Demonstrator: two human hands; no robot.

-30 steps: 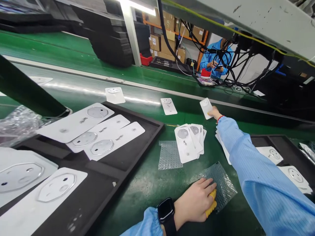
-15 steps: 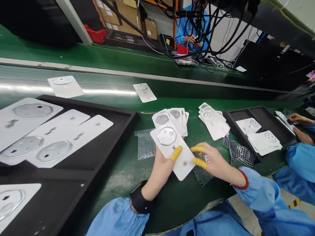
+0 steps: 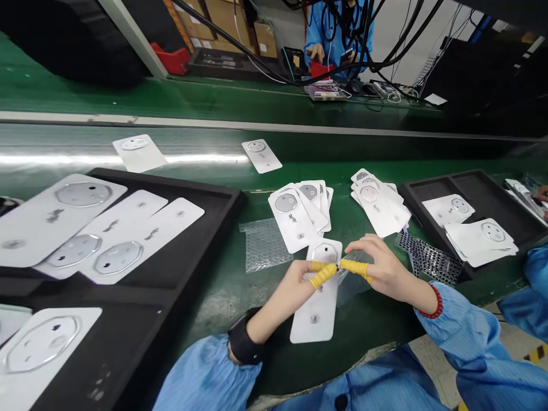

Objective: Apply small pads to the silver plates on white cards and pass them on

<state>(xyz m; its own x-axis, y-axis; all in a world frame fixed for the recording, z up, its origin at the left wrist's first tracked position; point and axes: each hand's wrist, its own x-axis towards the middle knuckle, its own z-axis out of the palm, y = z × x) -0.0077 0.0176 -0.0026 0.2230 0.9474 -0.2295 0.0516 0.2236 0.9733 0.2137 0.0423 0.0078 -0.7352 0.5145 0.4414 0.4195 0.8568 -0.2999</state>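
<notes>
At centre, the left grip (image 3: 302,278) covers part of a white panel (image 3: 314,319), and whatever sits between the yellow-wrapped fingertips (image 3: 326,274) is too small to tell. Lower left, another panel (image 3: 53,351) runs past the frame's edge; at top, cables (image 3: 357,35) partly hide a co-worker (image 3: 317,25) cut off by the border.

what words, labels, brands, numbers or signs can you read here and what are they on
No text is legible.
White panel in the central foreground: round emblem, too blurred to read.
Large white panel in the left black tray: dark script-like marks, too blurred.
Cardboard box at the back: pale label, too small.
</notes>
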